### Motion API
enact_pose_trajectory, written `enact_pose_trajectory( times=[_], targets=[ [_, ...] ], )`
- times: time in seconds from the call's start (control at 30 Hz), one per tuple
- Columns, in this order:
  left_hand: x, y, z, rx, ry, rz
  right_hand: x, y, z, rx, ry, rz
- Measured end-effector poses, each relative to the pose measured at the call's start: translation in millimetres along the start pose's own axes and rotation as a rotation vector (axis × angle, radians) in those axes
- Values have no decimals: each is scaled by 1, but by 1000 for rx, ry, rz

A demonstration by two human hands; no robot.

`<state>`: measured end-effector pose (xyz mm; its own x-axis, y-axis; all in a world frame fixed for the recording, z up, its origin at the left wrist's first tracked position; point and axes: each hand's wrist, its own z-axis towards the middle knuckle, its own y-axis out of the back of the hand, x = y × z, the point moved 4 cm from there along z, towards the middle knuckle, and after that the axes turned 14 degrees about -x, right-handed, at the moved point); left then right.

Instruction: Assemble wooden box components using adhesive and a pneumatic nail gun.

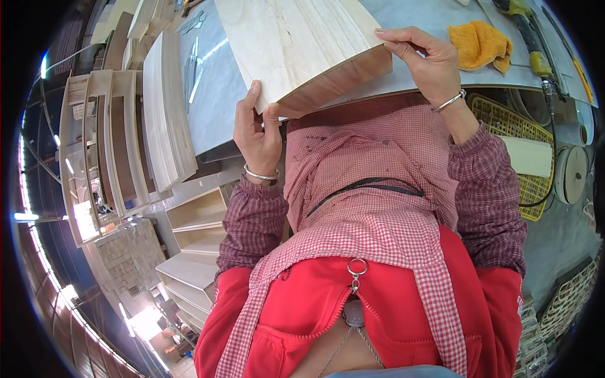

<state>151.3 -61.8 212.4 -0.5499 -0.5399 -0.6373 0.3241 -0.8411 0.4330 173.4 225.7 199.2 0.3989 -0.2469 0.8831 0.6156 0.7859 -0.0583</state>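
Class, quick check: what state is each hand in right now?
Left hand: closed, holding the near-left corner of the pale rectangular wooden piece.
Right hand: closed, holding its near-right corner.

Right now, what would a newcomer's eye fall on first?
Probably the pale wooden workpiece at the top centre, its near corners held in the left hand and right hand. Next, the orange cloth on the worktable to its right, then the red checked apron below.
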Motion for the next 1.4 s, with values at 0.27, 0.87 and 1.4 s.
enact_pose_trajectory(
  times=[0.27,0.87,1.4],
  targets=[
    [-25,10,11,44,-255,389,0,1,1,19,-3,-47],
    [-59,-50,30,79,-615,157,11,-1,2,96,40,-70],
    [-64,-53,29,107,-661,173,-8,11,-14,35,-218,48]
  ],
)
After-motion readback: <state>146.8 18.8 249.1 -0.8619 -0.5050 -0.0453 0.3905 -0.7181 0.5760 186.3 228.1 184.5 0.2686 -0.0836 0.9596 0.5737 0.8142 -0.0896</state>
